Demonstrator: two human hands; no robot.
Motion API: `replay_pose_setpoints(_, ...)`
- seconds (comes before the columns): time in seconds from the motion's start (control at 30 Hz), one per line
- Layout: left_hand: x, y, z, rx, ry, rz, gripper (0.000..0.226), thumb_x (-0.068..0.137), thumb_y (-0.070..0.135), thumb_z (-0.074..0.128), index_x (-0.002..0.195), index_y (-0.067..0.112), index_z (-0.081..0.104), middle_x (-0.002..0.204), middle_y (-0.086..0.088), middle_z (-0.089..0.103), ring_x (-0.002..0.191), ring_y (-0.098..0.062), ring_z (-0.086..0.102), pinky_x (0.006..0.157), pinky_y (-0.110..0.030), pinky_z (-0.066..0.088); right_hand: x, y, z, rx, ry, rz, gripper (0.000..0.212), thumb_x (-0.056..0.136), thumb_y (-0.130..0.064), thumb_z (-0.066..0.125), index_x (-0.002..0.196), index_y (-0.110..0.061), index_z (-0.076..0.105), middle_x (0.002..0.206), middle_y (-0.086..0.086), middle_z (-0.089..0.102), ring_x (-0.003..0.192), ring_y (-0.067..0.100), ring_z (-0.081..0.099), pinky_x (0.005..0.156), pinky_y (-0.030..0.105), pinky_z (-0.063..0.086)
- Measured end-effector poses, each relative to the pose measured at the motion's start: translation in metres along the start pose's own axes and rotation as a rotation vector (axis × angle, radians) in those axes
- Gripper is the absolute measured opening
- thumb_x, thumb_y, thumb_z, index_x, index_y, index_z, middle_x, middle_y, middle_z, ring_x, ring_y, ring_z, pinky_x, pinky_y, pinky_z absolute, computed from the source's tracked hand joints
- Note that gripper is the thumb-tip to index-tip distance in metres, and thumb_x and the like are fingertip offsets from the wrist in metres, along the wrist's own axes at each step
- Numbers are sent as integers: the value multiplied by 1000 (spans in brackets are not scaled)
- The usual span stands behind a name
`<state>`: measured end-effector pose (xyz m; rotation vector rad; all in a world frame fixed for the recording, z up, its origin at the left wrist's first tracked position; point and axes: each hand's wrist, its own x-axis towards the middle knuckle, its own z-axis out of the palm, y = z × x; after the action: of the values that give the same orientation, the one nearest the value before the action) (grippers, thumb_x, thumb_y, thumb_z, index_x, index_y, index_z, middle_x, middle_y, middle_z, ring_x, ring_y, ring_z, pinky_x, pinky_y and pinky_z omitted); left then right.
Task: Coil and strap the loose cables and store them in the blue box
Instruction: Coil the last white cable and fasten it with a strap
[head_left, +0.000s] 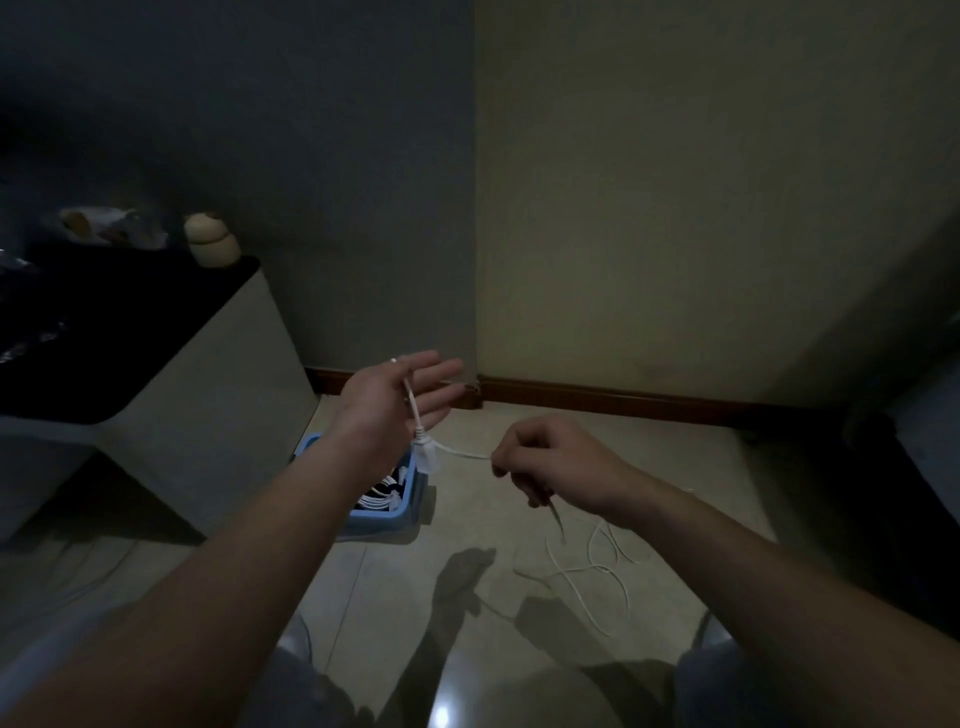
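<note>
1. A white cable (460, 451) stretches in mid-air between a person's two hands, above a tiled floor (519, 670) in a dim room corner.
2. One end lies across the palm of the left hand (389, 400), whose fingers are extended and relaxed; a pale plug (425, 457) hangs just below that palm.
3. From the plug the cable runs to the right hand (550, 462), whose curled fingers pinch it.
4. Below the right hand, the rest trails down and lies in loose loops on the floor.
5. The blue box (384, 524) sits on the floor beneath the left forearm, with coiled cables (378, 500) inside.
6. A dark-topped surface (104, 332) stands to the left.
</note>
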<state>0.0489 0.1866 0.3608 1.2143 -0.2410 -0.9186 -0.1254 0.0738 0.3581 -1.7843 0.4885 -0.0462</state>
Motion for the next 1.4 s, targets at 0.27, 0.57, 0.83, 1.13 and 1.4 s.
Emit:
replay_pose_setpoints(0.27, -2, -10, -1, 502, -49, 26, 36, 106, 21, 36, 106, 8, 69, 96, -6, 78, 87, -20, 75, 78, -36, 54, -5, -4, -7, 112, -96, -190, 21, 98, -8, 58, 104, -14, 77, 63, 2, 60, 51, 12, 44, 45, 23, 34)
replay_pose_setpoints(0.57, -19, -24, 14, 442, -484, -297, 64, 106, 48, 21, 122, 2, 62, 113, -27, 70, 104, -53, 63, 90, -48, 49, 11, 0, -17, 67, 354, -259, 17, 96, -13, 65, 90, -24, 75, 63, -14, 66, 61, -5, 57, 57, 9, 42)
replay_pose_setpoints(0.83, -30, -12, 23, 95, -573, -313, 39, 90, 36, 44, 90, 11, 75, 80, -18, 70, 33, -7, 34, 42, -21, 41, 17, 7, -23, -41, 512, -115, 21, 90, -30, 72, 73, -19, 72, 64, -4, 58, 58, 5, 49, 57, 22, 39)
replay_pose_setpoints(1.13, -29, -6, 20, -232, -441, -239, 28, 101, 27, 40, 95, 11, 62, 63, 1, 60, 36, -5, 43, 47, -21, 46, 9, 10, -6, 13, 55, 176, 13, 104, -25, 47, 95, -16, 51, 74, 5, 57, 51, 13, 51, 54, 33, 51)
replay_pose_setpoints(1.4, -23, 3, 10, -291, -248, -98, 60, 101, 51, 38, 136, 3, 45, 119, -17, 71, 104, -30, 72, 87, -40, 55, 5, 3, 3, -189, -153, 45, 29, 104, -27, 50, 130, -35, 60, 75, 2, 63, 59, 22, 53, 56, 34, 56)
